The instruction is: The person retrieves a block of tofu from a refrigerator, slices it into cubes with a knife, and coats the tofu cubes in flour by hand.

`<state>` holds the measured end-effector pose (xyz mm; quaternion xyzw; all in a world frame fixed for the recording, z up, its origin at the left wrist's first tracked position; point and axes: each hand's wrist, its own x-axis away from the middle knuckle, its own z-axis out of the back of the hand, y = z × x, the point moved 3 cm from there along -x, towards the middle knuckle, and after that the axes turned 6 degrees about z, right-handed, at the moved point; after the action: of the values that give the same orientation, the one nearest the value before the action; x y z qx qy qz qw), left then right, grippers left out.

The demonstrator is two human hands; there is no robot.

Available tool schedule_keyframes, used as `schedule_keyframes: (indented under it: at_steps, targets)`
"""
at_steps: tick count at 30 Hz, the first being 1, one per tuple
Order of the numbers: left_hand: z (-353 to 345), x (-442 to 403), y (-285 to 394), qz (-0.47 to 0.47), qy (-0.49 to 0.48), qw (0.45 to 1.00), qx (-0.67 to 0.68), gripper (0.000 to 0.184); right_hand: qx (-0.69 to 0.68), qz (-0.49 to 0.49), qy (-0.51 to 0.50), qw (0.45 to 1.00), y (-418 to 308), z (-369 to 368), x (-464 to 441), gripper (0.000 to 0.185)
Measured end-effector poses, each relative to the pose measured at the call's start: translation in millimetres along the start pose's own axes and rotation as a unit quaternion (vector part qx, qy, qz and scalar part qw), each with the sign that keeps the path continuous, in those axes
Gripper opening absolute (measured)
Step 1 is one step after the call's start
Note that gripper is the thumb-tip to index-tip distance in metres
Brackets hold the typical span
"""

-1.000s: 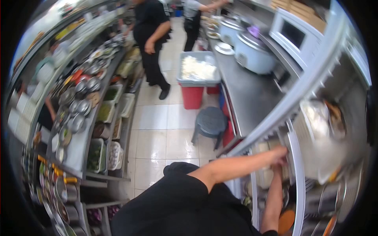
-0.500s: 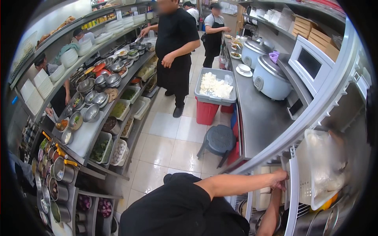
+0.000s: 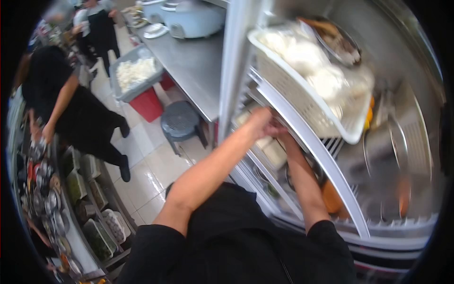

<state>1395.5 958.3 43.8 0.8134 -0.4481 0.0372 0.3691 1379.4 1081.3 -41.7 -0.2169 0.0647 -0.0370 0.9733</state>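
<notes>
Left of the perforated plastic basket (image 3: 289, 85), my left hand (image 3: 259, 123) and right hand (image 3: 279, 130) meet near pale oblong blocks (image 3: 274, 154), my grip too blurred to tell.

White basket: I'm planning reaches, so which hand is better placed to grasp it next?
Right, probably: the right hand and forearm lie nearer the white basket, while the left hand would likely need to reach past them.

Blocks (image 3: 273, 154) below the left hand (image 3: 259, 122) are cream, the perforated basket (image 3: 284, 81) to its right white, the stool (image 3: 179, 119) to its left grey, the bin (image 3: 146, 105) beyond red.
</notes>
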Motion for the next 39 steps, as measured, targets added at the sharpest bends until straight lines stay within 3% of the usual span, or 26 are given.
schedule_keyframes:
  at_steps: [4,8,11,13,20,21,26,27,28,30,34,36,38,39]
  targets:
    - [1,5,4,0.001,-0.003,0.999,-0.035,0.026,-0.002,-0.007,-0.005,1.0,-1,-1,2,0.022]
    - [-6,11,10,-0.028,-0.065,0.997,-0.029,0.044,-0.004,-0.004,0.005,1.0,1,-2,0,0.022]
    - [-8,14,15,0.03,-0.062,0.997,-0.029,0.054,-0.006,-0.007,0.014,1.0,8,5,2,0.022]
    - [-10,18,16,0.017,-0.032,0.997,-0.067,0.067,-0.013,-0.017,0.019,1.0,15,12,11,0.022]
    - [-10,14,21,0.024,-0.111,0.985,-0.128,0.078,-0.022,-0.037,0.02,0.999,30,36,39,0.023]
    - [-11,15,18,0.011,-0.072,0.989,-0.129,0.077,-0.024,-0.036,0.014,0.999,30,39,43,0.023]
    - [-13,18,21,0.021,-0.087,0.992,-0.093,0.074,-0.059,-0.014,-0.08,0.995,5,54,54,0.023]
    - [-12,18,20,0.032,-0.097,0.991,-0.09,0.073,0.067,0.019,0.006,0.998,-8,62,56,0.025]
    - [-11,17,20,0.029,-0.094,0.991,-0.088,0.073,0.067,0.023,0.003,0.997,-15,60,58,0.025]
    - [-10,16,19,0.013,-0.105,0.99,-0.097,0.072,0.081,-0.08,-0.116,0.987,-17,52,59,0.039]
    - [-7,14,19,0.038,-0.085,0.993,-0.073,0.068,0.131,0.041,-0.125,0.983,4,17,48,0.059]
    - [-4,11,19,0.043,-0.096,0.993,-0.062,0.066,0.112,-0.022,-0.227,0.967,8,6,44,0.071]
    - [-4,10,18,0.047,-0.108,0.992,-0.052,0.065,0.111,-0.033,-0.243,0.963,17,-9,40,0.072]
    - [-4,11,18,0.036,-0.098,0.992,-0.069,0.073,0.11,-0.046,-0.257,0.959,24,-17,39,0.074]
